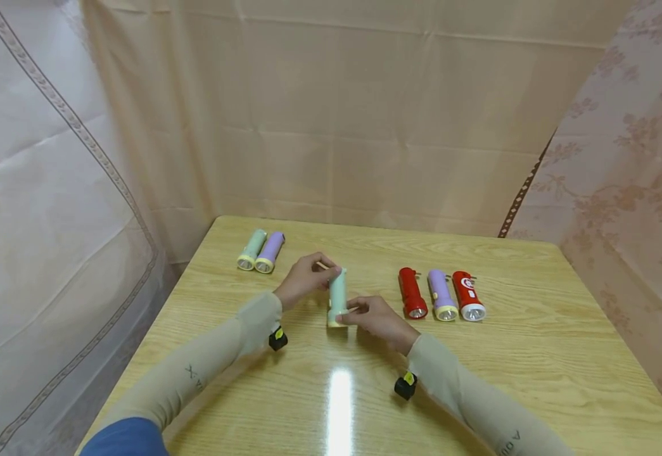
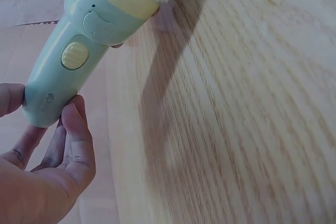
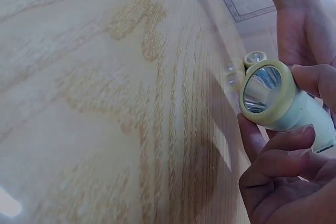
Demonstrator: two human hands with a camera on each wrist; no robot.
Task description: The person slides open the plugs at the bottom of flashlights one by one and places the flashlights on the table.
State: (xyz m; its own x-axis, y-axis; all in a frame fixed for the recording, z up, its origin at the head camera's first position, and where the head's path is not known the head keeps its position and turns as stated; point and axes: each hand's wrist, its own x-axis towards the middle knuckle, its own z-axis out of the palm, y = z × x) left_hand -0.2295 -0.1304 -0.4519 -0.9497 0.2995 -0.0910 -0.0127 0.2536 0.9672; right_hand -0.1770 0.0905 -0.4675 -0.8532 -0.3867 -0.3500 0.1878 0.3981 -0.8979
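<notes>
A mint-green flashlight (image 1: 337, 296) with a pale yellow head is held above the middle of the table by both hands. My left hand (image 1: 306, 278) pinches its tail end between thumb and fingers. At the lens end, my right hand (image 1: 375, 318) grips the yellow rim with thumb and fingers. In the left wrist view the flashlight (image 2: 79, 51) shows its oval yellow switch (image 2: 75, 55). Its silvery reflector (image 3: 262, 89) faces the camera in the right wrist view.
Left of the hands lie a mint-green flashlight (image 1: 252, 249) and a purple one (image 1: 270, 251), side by side. On the right lie a red flashlight (image 1: 412, 292), a purple flashlight (image 1: 441, 294) and a red one with a white head (image 1: 469, 296). Curtains (image 1: 365, 114) hang behind the wooden table (image 1: 536, 354).
</notes>
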